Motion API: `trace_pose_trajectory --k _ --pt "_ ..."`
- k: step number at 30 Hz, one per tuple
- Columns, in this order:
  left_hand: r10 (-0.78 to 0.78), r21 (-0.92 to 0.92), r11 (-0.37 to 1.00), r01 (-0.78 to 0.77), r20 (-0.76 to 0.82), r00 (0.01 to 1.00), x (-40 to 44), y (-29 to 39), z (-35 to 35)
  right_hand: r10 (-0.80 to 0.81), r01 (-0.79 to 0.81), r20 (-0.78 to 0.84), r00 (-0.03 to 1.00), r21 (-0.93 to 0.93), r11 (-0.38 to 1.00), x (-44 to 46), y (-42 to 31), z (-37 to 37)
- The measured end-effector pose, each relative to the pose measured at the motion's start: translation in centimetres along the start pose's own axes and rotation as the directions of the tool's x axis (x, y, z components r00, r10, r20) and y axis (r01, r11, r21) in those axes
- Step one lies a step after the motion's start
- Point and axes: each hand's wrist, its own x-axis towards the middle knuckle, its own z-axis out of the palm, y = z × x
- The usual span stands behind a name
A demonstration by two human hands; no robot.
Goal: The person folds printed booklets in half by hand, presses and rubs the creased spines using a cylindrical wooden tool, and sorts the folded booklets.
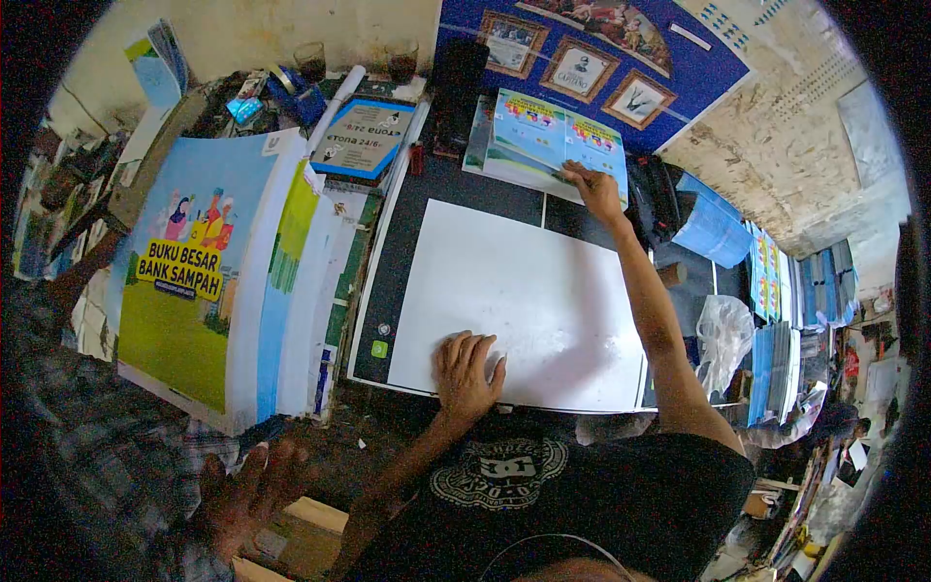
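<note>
A large white sheet (524,301) lies on the dark work surface in front of me. My left hand (469,376) rests on its lower left part, fingers slightly spread and holding nothing. Farther back, my right hand (593,190) is at the front edge of a stack of printed blue and yellow sheets (529,121), its fingers bent together on the top sheet. Whether it grips that sheet or only touches it, I cannot tell.
Large "Buku Besar Bank Sampah" covers (184,272) stand stacked at the left. Another person's hand (252,490) is at the lower left. Blue printed stacks (713,228) and a clear plastic bag (724,339) lie right. Glasses (401,62) stand behind.
</note>
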Motion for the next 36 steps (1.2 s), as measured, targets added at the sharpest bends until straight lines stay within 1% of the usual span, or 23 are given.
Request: trace_pose_trajectory --k 4,7,9,13,16,19,20,22,23,24,25,26,27,28,29,30,31,32,33,34,35,36 --pt "0.001 0.002 1.0 -0.001 -0.005 1.0 0.0 0.0 0.0 0.042 -0.042 0.003 0.999 0.025 0.999 0.0 -0.1 0.1" --pt "-0.003 -0.002 1.0 0.003 -0.002 1.0 -0.1 0.1 0.0 0.055 -0.055 0.001 0.999 -0.006 0.998 0.1 0.0 0.1" --pt "-0.005 -0.002 1.0 0.005 -0.001 1.0 0.0 0.1 0.0 0.055 -0.055 -0.011 0.998 0.009 0.998 0.0 -0.1 0.1" --pt "-0.001 0.006 1.0 0.001 0.0 1.0 0.0 0.2 -0.1 0.05 -0.05 -0.037 0.998 0.007 0.999 0.0 -0.3 0.2" --pt "0.003 0.013 1.0 -0.003 -0.007 1.0 0.0 0.3 -0.1 -0.002 0.004 -0.069 0.998 0.019 1.0 -0.1 -0.7 0.1" --pt "0.02 0.013 1.0 -0.02 -0.043 0.999 -0.3 0.4 0.0 -0.031 0.027 -0.094 0.995 -0.041 0.999 -0.4 -1.6 -0.4" --pt "0.032 0.015 0.999 -0.031 -0.062 0.998 -0.4 0.3 0.0 -0.023 0.014 -0.101 0.995 -0.096 0.995 -0.1 -2.0 -0.5" --pt "0.008 0.009 1.0 -0.008 -0.027 1.0 -0.4 0.5 -0.2 -0.01 -0.016 -0.127 0.992 -0.201 0.979 0.4 -1.0 -0.4" --pt "-0.004 0.011 1.0 0.004 -0.012 1.0 -0.3 0.6 -0.4 -0.151 0.079 -0.247 0.957 -0.281 0.956 1.1 0.9 0.2" --pt "-0.014 -0.09 0.996 0.014 0.006 1.0 -0.2 0.3 0.2 -0.3 0.168 -0.352 0.886 -0.359 0.918 2.3 2.7 0.5" --pt "-0.038 -0.176 0.984 0.039 0.007 0.999 -0.2 -0.3 1.4 -0.247 0.142 -0.275 0.929 -0.35 0.926 2.9 3.2 -1.0" --pt "-0.079 -0.244 0.967 0.075 -0.007 0.997 -0.2 -0.8 1.6 -0.198 0.07 -0.323 0.926 -0.366 0.928 3.5 3.8 -1.7" --pt "-0.06 -0.241 0.969 0.052 -0.026 0.998 0.4 -0.9 1.3 -0.023 -0.066 -0.186 0.982 -0.458 0.886 3.3 2.2 -3.9" --pt "-0.118 -0.399 0.911 0.105 -0.01 0.993 1.0 -1.4 1.3 -0.275 0.112 -0.36 0.892 -0.413 0.904 4.0 4.3 -4.1" --pt "-0.113 -0.306 0.948 0.09 -0.057 0.992 2.3 -1.2 0.4 -0.168 0.025 -0.32 0.932 -0.408 0.913 3.5 2.1 -6.3" --pt "-0.137 -0.307 0.945 0.111 -0.062 0.989 3.4 -1.1 -0.4 -0.06 -0.062 -0.276 0.959 -0.414 0.908 3.0 -0.6 -8.8" --pt "-0.158 -0.31 0.945 0.108 -0.142 0.977 4.7 -0.9 -0.7 -0.458 0.304 -0.398 0.795 -0.394 0.868 2.3 -0.4 -10.2" --pt "-0.17 -0.318 0.943 0.098 -0.208 0.963 6.0 -0.6 -0.7 -0.355 0.366 -0.473 0.806 -0.073 0.928 1.5 1.3 -10.7" --pt "-0.194 -0.352 0.931 0.098 -0.248 0.949 7.4 0.0 -0.6 -0.2 0.207 -0.476 0.856 -0.04 0.978 -1.9 -4.3 -13.5" --pt "-0.217 -0.386 0.918 0.095 -0.287 0.933 8.8 0.6 -0.5 -0.191 0.3 -0.477 0.858 0.163 0.94 -3.7 -5.6 -14.7" --pt "-0.257 -0.447 0.888 0.104 -0.296 0.92 10.1 1.6 -0.2 -0.164 0.247 -0.485 0.859 0.113 0.962 -6.3 -8.0 -16.1" --pt "-0.296 -0.512 0.852 0.111 -0.296 0.908 11.3 2.7 0.0 -0.058 0.196 -0.509 0.859 0.222 0.955 -8.1 -8.2 -16.2"
